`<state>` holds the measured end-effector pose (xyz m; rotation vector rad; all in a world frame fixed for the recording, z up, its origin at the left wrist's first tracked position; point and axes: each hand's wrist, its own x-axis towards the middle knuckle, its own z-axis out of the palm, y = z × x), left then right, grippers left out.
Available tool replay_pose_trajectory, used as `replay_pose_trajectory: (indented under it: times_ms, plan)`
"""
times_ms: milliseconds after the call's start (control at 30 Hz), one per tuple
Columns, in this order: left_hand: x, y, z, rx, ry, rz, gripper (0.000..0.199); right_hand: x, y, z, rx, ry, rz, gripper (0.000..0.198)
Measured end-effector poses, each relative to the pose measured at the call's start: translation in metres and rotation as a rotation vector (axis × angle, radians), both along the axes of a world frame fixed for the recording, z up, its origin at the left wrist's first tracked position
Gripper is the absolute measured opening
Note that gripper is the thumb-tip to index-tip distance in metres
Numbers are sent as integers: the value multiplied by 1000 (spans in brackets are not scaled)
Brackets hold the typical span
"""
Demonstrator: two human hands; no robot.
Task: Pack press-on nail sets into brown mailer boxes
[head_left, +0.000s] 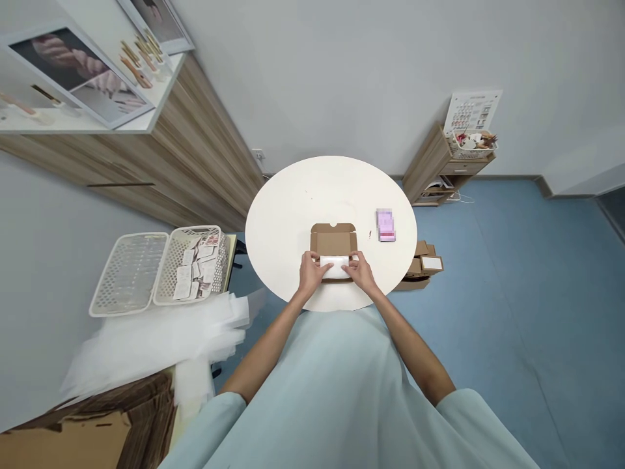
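Note:
A small white wrapped packet (334, 268) is held level between my two hands, over the base of an open brown cardboard box (334, 242). The box lid stands folded back on the far side. My left hand (311, 272) grips the packet's left end with thumb and fingers. At its right end, my right hand (359, 270) pinches it the same way. What the wrapping contains is hidden. The box rests on a round white table (283, 228), close to its near edge.
A pink-purple pack (385, 225) lies on the table's right side. Folded cardboard boxes (422, 267) are on the floor at right. To the left are a white basket (190, 266) of small packets, white foam sheets (161, 339) and stacked flat cardboard (92, 436). A wooden cabinet (205, 130) stands behind.

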<state>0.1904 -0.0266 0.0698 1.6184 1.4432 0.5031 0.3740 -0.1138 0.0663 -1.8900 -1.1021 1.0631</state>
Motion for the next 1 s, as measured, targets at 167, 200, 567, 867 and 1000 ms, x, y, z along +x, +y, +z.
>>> replay_pose_trajectory:
  times_ms: [167, 200, 567, 867, 1000]
  plan:
    - [12, -10, -18, 72, 133, -91, 22, -4, 6, -13, -96, -243, 90, 15]
    - [12, -10, -20, 70, 143, -120, 20, -4, 8, -15, -114, -274, 103, 14]
    - [13, -19, -44, 2, 271, -301, 26, -17, 21, -18, -287, -510, 300, 36]
    - [19, -19, -49, 38, 321, -403, 33, -27, 26, -16, -335, -638, 396, 22]
    - [19, -16, -39, 55, 362, -402, 26, -28, 28, -9, -332, -660, 402, 20]
